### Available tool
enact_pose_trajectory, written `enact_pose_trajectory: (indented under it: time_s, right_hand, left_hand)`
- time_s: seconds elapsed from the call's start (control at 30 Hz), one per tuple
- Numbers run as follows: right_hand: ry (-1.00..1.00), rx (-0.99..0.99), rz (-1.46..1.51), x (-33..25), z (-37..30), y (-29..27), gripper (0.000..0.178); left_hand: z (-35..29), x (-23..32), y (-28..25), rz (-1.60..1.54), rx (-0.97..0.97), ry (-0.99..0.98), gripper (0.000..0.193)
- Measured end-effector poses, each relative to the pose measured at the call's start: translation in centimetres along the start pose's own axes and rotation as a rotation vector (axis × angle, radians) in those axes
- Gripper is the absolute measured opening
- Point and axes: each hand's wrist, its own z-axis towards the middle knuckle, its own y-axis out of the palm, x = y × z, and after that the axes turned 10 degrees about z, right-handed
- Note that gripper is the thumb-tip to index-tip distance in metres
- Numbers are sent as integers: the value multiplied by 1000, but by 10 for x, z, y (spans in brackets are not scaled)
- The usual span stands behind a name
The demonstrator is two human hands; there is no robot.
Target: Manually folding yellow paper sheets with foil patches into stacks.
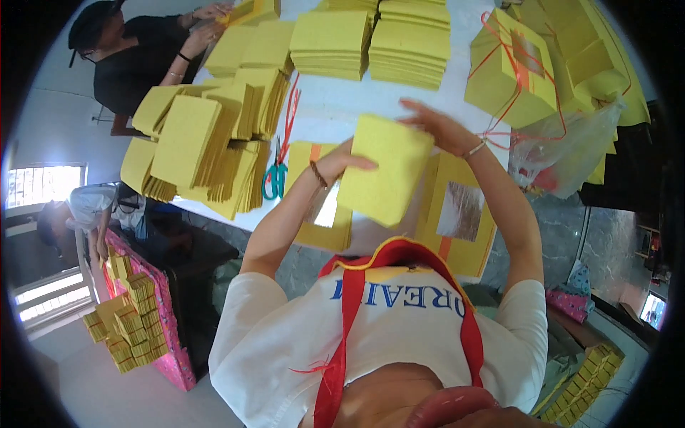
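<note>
My left hand (347,163) grips a yellow paper stack (387,171), its thumb lying across the upper face. The stack is tilted above the near edge of the table. At its far right corner is my right hand (444,130), fingers stretched out and smeared by motion; I cannot tell whether it touches the paper. Below the stack lie two flat yellow packages, a left one (300,233) and a right one (430,214), each with a shiny patch and an orange strip. Teal-handled scissors (274,181) rest left of my left forearm.
Yellow stacks (187,143) crowd the table's left side, with more piles (330,43) at the back. Red straps (291,114) lie by the scissors. A strapped yellow bundle (510,71) and a clear plastic bag (571,153) stand right. Two other people work at left.
</note>
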Motion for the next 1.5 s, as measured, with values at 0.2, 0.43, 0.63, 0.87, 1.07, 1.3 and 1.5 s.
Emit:
enact_pose_trajectory:
  time_s: [0.2,0.43,0.63,0.87,1.07,1.3,1.5]
  right_hand:
    - [52,-287,-486,-19,-15,36,78]
    - [8,-130,-115,-21,-8,28,76]
    - [-181,-31,282,-22,-7,15,55]
    - [-179,234,307,10,12,-8,46]
    - [-45,218,416,35,38,-47,41]
    - [55,328,469,14,39,-28,45]
    - [38,382,558,24,54,-44,45]
  left_hand:
    - [-2,21,-2,381,-127,-87,90]
    - [4,40,-33,433,-125,29,79]
    - [3,13,-38,-745,39,214,83]
    - [20,0,-19,-564,308,259,77]
    - [48,20,-18,-240,394,172,48]
    - [82,7,-56,-244,406,69,47]
    - [105,1,-58,-113,474,47,41]
